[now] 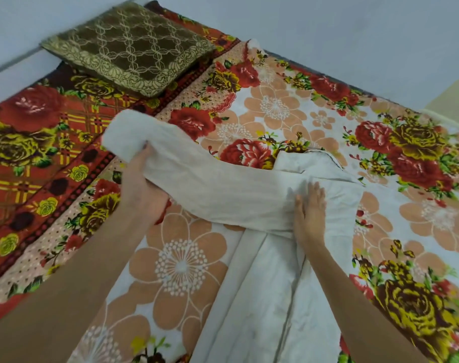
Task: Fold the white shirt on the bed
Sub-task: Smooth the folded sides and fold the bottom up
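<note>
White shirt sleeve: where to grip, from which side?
Near the cuff end, from the left, where the left hand grips it: the sleeve stretches left off the shirt, and the right hand pins its shoulder end flat, so only the far end is free.

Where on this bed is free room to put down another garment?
The sheet right of the shirt, out to its edge, is free. So is the stretch between the cushion and the collar. The middle is crowded by the shirt and its held sleeve.
</note>
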